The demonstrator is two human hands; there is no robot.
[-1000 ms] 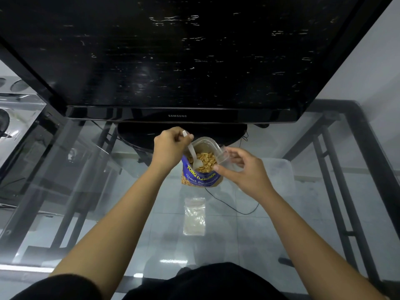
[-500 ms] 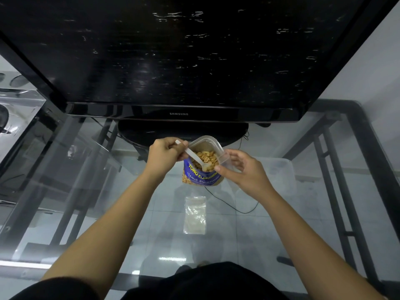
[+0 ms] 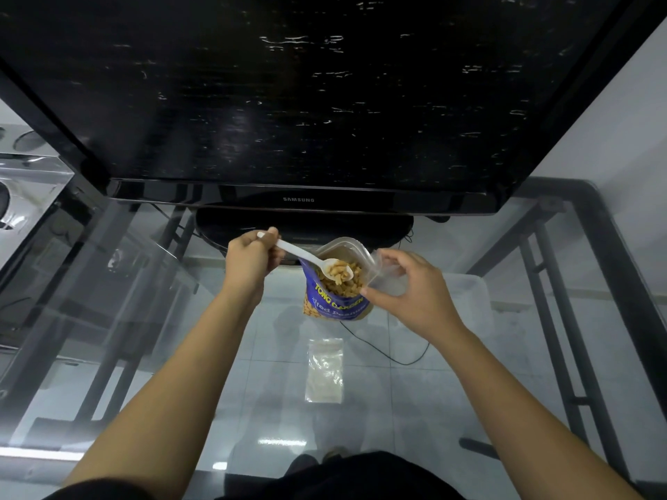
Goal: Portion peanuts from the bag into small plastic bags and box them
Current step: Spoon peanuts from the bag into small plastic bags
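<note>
- Nearest the viewer: dark clothing point(image 3: 346, 478) along the bottom edge, two bare forearms reaching forward over a glass tabletop point(image 3: 144, 355).
- Flat on the glass between the forearms: a small clear plastic bag point(image 3: 324, 370), apparently empty, untouched by either hand.
- Beyond it, upright on the glass: an open blue peanut bag point(image 3: 337, 301) with yellow lettering, mouth spread wide, peanuts point(image 3: 346, 286) visible inside.
- Left of the peanut bag: left hand point(image 3: 251, 259), fingers curled round the handle of a white plastic spoon point(image 3: 310, 259), grasping it near the handle's end.
- Spoon angled down to the right, its bowl loaded with peanuts and held just above the peanuts in the open bag mouth.
- Right of the peanut bag: right hand point(image 3: 408, 294), thumb and fingers pinching a second clear small bag point(image 3: 388, 274), held just beside the peanut bag's right rim with its opening tilted toward the spoon.
- Behind the right hand, seen dimly: a translucent plastic box point(image 3: 465, 294); whether on or below the glass cannot be told.
- Through the glass: pale tiled floor, a thin black cable point(image 3: 389, 355), dark metal table legs to the right.
- Farthest back, filling the upper frame: a large black Samsung television point(image 3: 325, 102) on a dark oval stand, screen off, streaked with small reflections.
</note>
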